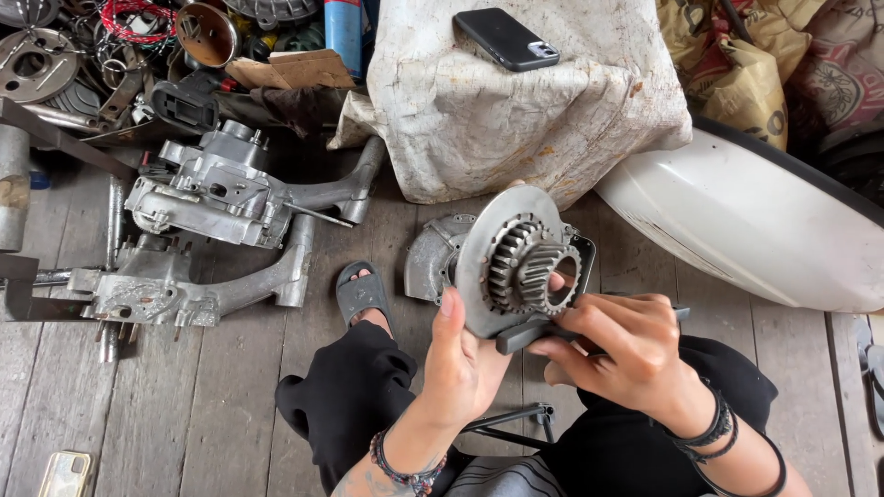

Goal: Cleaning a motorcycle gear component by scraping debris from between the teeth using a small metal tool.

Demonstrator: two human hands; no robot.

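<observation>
You are sitting on the grey wooden plank floor (230, 405) with a round grey metal plate carrying a stepped steel gear cluster (516, 262) held up in front of your knees, at about the centre of the view. Your left hand (460, 354) grips the plate's rim at its 7 o'clock edge, thumb laid up along the face and fingers wrapped behind. Your right hand (622, 350) is curled tight around a dark-handled tool (539, 329), whose near end presses at the plate's 5 o'clock, one fingertip reaching toward the gear bore. Judging by the solid metal and the thick teeth, this piece will feel heavy for its size and completely stiff; it will not flex or crush. The toothed part looks likely to be oily and sharp-edged, so keep your hold on the flat rim, not on the teeth, and support it from behind with your fingers. A curved grey metal cover (431, 258) lies on the floor at 9 o'clock of the plate, just beside it. Well apart at 10 o'clock rest two bare aluminium engine casings (212, 230). At 12 o'clock a black smartphone (506, 39) sits on a stained white sack (516, 120), and a white curved body panel (746, 221) lies at 3 o'clock.
</observation>
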